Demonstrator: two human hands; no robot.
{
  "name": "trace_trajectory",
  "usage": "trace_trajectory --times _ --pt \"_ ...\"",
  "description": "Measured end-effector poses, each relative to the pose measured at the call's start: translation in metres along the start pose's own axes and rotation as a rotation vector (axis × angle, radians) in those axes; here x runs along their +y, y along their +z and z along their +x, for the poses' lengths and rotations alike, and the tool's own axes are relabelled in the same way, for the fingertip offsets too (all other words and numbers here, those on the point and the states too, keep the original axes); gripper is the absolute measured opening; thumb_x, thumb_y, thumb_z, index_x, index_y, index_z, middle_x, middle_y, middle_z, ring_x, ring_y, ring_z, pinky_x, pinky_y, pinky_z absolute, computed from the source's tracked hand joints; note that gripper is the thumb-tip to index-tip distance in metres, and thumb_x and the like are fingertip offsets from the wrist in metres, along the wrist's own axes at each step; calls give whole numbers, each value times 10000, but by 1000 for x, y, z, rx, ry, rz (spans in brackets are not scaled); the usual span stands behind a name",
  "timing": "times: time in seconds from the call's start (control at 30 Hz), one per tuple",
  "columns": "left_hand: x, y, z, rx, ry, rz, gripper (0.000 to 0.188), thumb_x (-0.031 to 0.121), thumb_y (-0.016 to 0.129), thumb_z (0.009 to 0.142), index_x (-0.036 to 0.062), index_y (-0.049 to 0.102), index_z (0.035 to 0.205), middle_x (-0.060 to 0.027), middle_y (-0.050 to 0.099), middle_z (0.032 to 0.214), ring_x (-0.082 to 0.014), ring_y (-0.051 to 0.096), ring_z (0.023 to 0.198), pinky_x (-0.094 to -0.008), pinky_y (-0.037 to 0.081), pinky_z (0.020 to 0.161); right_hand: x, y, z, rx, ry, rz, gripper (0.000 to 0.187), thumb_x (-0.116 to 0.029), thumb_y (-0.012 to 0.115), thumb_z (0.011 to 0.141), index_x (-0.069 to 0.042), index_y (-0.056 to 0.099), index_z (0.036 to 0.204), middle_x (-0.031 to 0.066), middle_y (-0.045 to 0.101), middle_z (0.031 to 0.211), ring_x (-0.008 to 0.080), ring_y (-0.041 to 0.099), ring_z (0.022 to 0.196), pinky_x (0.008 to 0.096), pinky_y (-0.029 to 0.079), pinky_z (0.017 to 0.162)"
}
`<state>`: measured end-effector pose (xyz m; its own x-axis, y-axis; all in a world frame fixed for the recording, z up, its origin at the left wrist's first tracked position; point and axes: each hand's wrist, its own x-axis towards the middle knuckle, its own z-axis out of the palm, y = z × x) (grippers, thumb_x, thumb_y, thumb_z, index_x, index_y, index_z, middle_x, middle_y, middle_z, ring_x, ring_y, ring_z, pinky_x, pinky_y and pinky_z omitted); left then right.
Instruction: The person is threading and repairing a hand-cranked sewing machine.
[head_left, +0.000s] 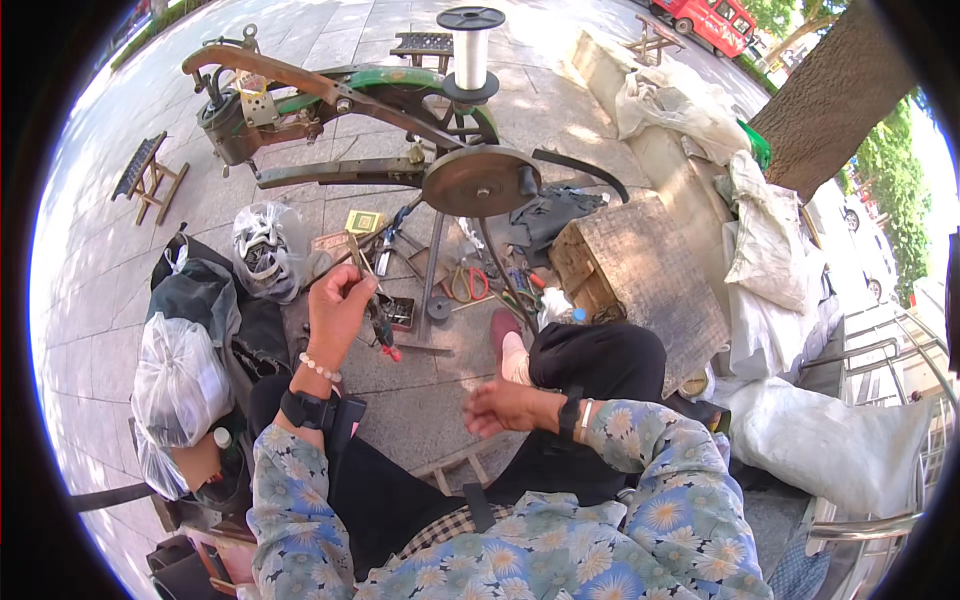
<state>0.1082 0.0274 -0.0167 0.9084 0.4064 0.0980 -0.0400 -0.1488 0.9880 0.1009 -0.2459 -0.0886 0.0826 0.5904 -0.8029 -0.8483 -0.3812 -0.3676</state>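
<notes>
My left hand (pixel 340 303) is raised in front of me, thumb and fingers closed together. A slim brownish piece (pixel 356 252) shows just above the fingertips; its kind is unclear. Beside that hand, low down, is a dark tool with red ends (pixel 384 338), and whether the hand touches it cannot be made out. My right hand (pixel 492 408) hovers over my lap by the bent knee, fingers loosely extended and nothing in them. Beyond both hands stands a shoe-repair sewing machine (pixel 345 103) with a round wheel (pixel 480 182) and a thread spool (pixel 470 60).
Scissors with red handles (pixel 470 284) and a small box of bits (pixel 399 313) lie among scattered tools. A wooden box (pixel 650 275) stands right. Left are a bagged pair of shoes (pixel 266 252) and a white plastic bag (pixel 180 380). White sacks (pixel 825 435) lie far right.
</notes>
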Motion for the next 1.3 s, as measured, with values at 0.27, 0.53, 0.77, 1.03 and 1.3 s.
trace_trajectory --times 0.27,0.53,0.77,1.03,1.3 --pt "6 -1 1 -17 -24 -85 114 66 627 783 14 554 712 60 484 623 -11 406 557 -178 331 491 -222 -102 -182 303 -1405 35 476 10 511 819 -21 277 1233 112 558 914 258 586 908 368 476 846" --pt "-7 3 11 32 152 -39 112 82 632 786 13 572 722 52 502 610 -3 413 511 -173 321 420 -234 -53 -220 432 -1400 108 223 -22 531 841 -3 464 1052 166 582 955 272 613 851 349 536 727" --pt "-5 -6 5 21 71 -30 130 68 636 776 -2 549 708 62 480 593 -14 405 556 -185 339 502 -187 -12 -179 182 -1229 102 144 -65 534 856 -16 532 991 131 620 917 209 631 776 316 539 663" --pt "-14 -12 6 0 126 73 112 50 631 763 -6 549 711 53 483 632 -28 411 586 -198 348 524 -158 73 -149 57 -882 -89 145 -106 567 846 -27 548 966 79 605 851 144 601 665 271 513 577" --pt "-17 -9 10 -97 29 21 93 65 576 813 -19 564 776 56 502 691 -23 418 635 -198 364 570 -204 189 -156 -358 -958 -230 146 -126 561 842 -18 537 938 83 602 815 144 591 636 272 508 572"
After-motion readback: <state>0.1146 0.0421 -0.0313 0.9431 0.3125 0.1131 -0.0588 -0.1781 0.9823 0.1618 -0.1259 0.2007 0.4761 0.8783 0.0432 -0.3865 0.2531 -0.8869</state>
